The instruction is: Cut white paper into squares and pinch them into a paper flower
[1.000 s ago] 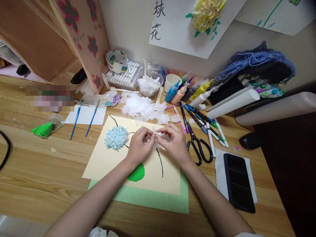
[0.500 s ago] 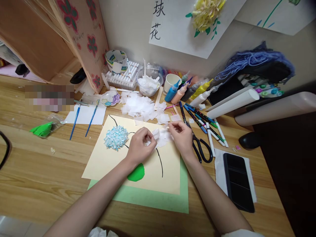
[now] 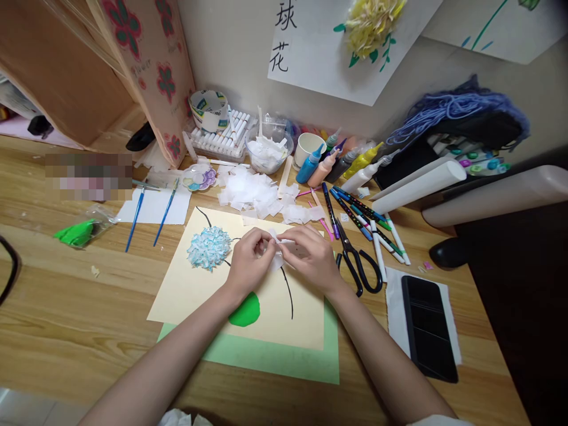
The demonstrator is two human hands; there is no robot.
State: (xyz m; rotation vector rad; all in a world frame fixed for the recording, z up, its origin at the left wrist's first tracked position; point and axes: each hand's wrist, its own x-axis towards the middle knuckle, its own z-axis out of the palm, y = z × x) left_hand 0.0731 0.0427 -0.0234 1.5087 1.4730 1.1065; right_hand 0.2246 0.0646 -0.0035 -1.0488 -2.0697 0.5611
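My left hand [image 3: 249, 260] is closed in a pinch over the cream sheet [image 3: 190, 302], with thin white paper [image 3: 276, 260] at its fingertips. My right hand [image 3: 313, 257] meets it from the right, thumb and forefinger pinching the same paper; whether it is one piece or more I cannot tell. On the cream sheet, left of my hands, sits a fluffy blue-and-white paper flower [image 3: 208, 248]. A flat green round patch [image 3: 246, 310] lies below my left wrist. A black curved line [image 3: 288, 293] runs down the sheet under my right hand.
Behind the sheet lies a pile of white paper pieces [image 3: 248, 189]. Black-handled scissors [image 3: 361, 266] and several markers [image 3: 355, 210] are on the right, beyond them a black phone-like case [image 3: 429, 328]. Paint bottles [image 3: 317, 168] stand at the back. Two brushes [image 3: 135, 219] lie left.
My right hand has moved left to my left hand, and its fingers now touch the paper there. The white paper seen between the hands is now mostly at the fingertips.
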